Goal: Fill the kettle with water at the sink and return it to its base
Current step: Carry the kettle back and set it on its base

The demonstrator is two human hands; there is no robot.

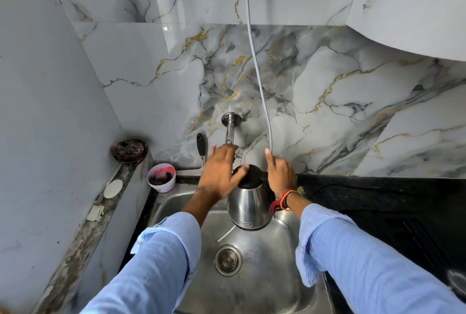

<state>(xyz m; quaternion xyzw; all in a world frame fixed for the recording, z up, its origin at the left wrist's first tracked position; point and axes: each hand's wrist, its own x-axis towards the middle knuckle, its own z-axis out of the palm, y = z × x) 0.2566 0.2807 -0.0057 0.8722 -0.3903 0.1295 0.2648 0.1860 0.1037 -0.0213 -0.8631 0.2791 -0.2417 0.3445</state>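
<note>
A steel kettle (249, 209) with a black lid is held over the steel sink (274, 258), below the wall tap (230, 127). My right hand (281, 175) grips the kettle's handle on its right side, with the index finger stretched upward. My left hand (219, 172) is at the tap's outlet, fingers spread over it, and its thumb touches the kettle's black lid. I cannot make out any water flowing. The kettle's base is not in view.
A grey hose (254, 61) hangs down the marble wall behind my right hand. A pink-stained white cup (162, 177) stands at the sink's back left corner, a dark bowl (129, 150) on the left ledge. Black countertop (378, 195) lies to the right. The drain (228, 260) is below the kettle.
</note>
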